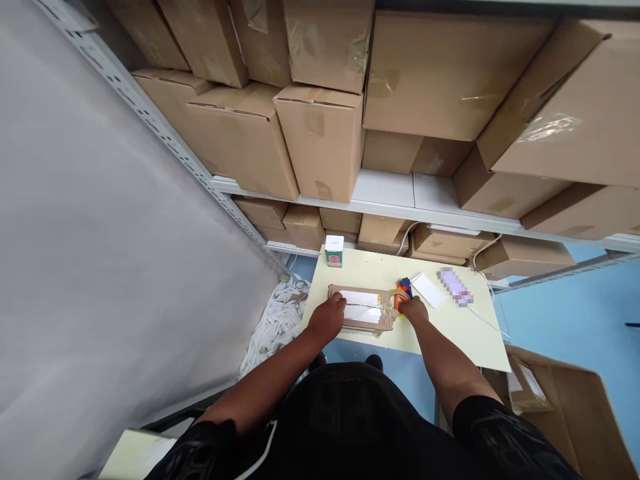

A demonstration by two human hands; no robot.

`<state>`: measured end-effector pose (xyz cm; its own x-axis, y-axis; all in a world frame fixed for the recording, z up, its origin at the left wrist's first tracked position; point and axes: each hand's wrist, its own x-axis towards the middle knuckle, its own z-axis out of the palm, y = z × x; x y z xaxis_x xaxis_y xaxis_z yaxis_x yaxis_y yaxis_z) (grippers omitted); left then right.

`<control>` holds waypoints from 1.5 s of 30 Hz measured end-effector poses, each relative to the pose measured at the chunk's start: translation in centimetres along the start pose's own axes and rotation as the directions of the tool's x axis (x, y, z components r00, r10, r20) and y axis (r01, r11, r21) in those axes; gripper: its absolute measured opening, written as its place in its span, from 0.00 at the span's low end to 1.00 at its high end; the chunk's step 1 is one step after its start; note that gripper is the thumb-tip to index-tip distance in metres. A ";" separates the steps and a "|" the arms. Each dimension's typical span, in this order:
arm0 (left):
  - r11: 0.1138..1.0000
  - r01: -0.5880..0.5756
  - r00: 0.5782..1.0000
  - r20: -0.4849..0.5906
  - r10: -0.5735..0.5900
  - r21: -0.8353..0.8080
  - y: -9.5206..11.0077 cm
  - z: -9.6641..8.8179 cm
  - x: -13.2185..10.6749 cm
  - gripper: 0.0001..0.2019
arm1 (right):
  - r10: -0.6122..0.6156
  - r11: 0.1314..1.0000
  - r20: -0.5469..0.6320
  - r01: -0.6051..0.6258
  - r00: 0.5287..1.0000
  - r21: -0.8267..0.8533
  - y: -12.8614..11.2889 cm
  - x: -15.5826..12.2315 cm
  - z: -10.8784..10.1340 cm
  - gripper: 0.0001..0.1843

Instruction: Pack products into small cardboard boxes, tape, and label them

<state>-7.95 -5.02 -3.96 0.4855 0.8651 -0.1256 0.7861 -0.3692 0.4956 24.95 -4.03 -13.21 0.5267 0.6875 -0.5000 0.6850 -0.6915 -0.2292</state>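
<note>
Surface, pale yellow and flat (450, 333): the brown rectangular cardboard carton (363, 326) lies near its front edge and could slip off if pulled harder than the left hand (329, 315) steadies it; that hand rests on top, pinch not discernible. The right hand (415, 309) is closed around the orange-and-blue tape dispenser (399, 297). The flat white rectangular slab (427, 290) restricts rightward travel; the white-and-green upright box (334, 252) stands clear behind.

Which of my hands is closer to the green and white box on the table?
Left. Your left hand is on the taped carton, on your side of the green and white box; your right hand is farther right, at the tape dispenser.
</note>
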 end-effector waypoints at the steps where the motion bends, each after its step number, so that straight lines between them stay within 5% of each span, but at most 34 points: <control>1: 0.999 0.027 1.000 -0.010 -0.028 -0.035 0.1 0.1 0.0 0.18 | 0.006 1.000 -0.007 -0.006 1.000 -0.005 0.2 -0.3 0.0 0.23; 5: 0.973 0.070 0.989 -0.114 -0.097 -0.220 -0.2 -0.2 0.0 0.16 | -0.032 0.999 -0.090 0.034 0.995 0.021 2.2 -2.7 -1.5 0.21; 8: 0.934 0.054 0.987 -0.121 -0.103 -0.354 -0.7 -0.6 -0.1 0.10 | -0.137 0.975 -0.250 0.175 0.958 0.135 3.5 -5.6 -3.9 0.22; 13: 0.917 0.088 0.991 -0.063 -0.122 -0.388 -1.0 -0.6 0.0 0.10 | -0.416 0.831 -0.531 0.546 0.738 0.109 1.6 -11.0 -6.9 0.22; 19: 0.941 0.042 0.998 -0.031 -0.056 -0.335 -0.6 0.8 0.3 0.10 | -0.669 0.670 -0.486 0.739 0.562 -0.068 -3.1 -13.5 -5.5 0.16; 25: 0.896 0.002 0.996 -0.081 -0.042 -0.443 -1.3 2.7 0.2 0.10 | -0.772 0.608 -0.361 0.773 0.523 -0.181 -3.5 -13.2 -3.9 0.16; 28: 0.750 0.107 0.989 -0.008 -0.148 -0.652 -1.9 3.1 0.1 0.11 | -0.827 0.547 -0.297 0.804 0.477 -0.233 -3.4 -13.5 -3.7 0.16; 33: 0.296 0.363 0.914 0.276 -0.296 -0.884 -2.2 2.8 0.5 0.23 | -0.893 0.448 -0.198 0.842 0.405 -0.299 -3.8 -14.4 -3.4 0.15; 40: 0.242 0.423 0.878 0.330 -0.347 -0.873 -1.2 2.1 0.6 0.18 | -0.908 0.415 -0.196 0.851 0.369 -0.322 -3.8 -14.8 -2.9 0.17; 45: 0.112 0.444 0.866 0.393 -0.310 -0.889 -0.5 1.4 0.3 0.16 | -0.908 0.406 -0.243 0.860 0.342 -0.308 -3.2 -14.8 -2.6 0.17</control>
<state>-7.67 -5.05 -5.49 0.3271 0.7297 -0.6005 -0.0363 0.6446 0.7636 16.33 -11.39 -2.90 -0.3198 0.9166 0.2400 0.8865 0.3789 -0.2656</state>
